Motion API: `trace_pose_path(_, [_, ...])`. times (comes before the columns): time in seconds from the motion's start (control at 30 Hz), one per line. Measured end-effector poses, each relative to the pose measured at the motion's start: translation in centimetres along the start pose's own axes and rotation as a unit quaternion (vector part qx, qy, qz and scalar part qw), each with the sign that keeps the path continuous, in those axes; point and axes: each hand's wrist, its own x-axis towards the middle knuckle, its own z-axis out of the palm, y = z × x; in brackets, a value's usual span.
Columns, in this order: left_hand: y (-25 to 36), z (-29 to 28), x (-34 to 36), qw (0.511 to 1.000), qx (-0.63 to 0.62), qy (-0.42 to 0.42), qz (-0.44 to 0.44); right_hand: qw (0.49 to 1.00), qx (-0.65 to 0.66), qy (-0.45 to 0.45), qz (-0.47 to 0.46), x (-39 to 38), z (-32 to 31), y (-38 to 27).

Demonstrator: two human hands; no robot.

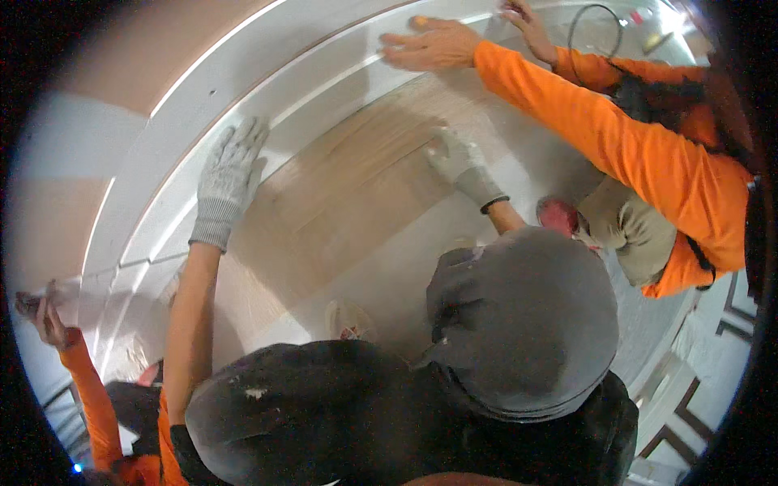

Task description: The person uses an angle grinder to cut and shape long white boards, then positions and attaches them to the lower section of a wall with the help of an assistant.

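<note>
My left hand, in a grey knitted glove, lies with fingers stretched out on a long white strip that curves in the picture. On the wood-patterned surface rests my right hand, gloved the same way, with its fingers apart; they are somewhat blurred. Nothing shows in either hand. Part of the right forearm is hidden behind a rounded grey fabric shape. Farther along the white strip, a co-worker's bare hand is spread out, reaching from an orange sleeve.
That co-worker's other hand is near a dark looped cable. At the far left, another orange-sleeved person's hand holds something dark. A light shoe and a red shoe are on the floor. Dark fabric fills the lower middle.
</note>
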Motion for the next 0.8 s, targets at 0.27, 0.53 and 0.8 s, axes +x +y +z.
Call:
trace_pose_path(0.27, [0.1,0.2,0.3,0.999,0.005,0.012,-0.03,0.979,-0.047,0.003,0.197,7.7,-4.4,11.5])
trace_pose_path(0.53, [0.6,0.0,-0.5,0.998,0.004,0.006,-0.066,0.777,-0.319,0.099,-0.535,21.1,-9.9,-4.2])
trace_pose_path(0.8, [0.7,0.5,0.2,0.998,0.011,0.033,-0.059,0.842,-0.244,0.187,-0.442,21.5,-9.9,-5.7])
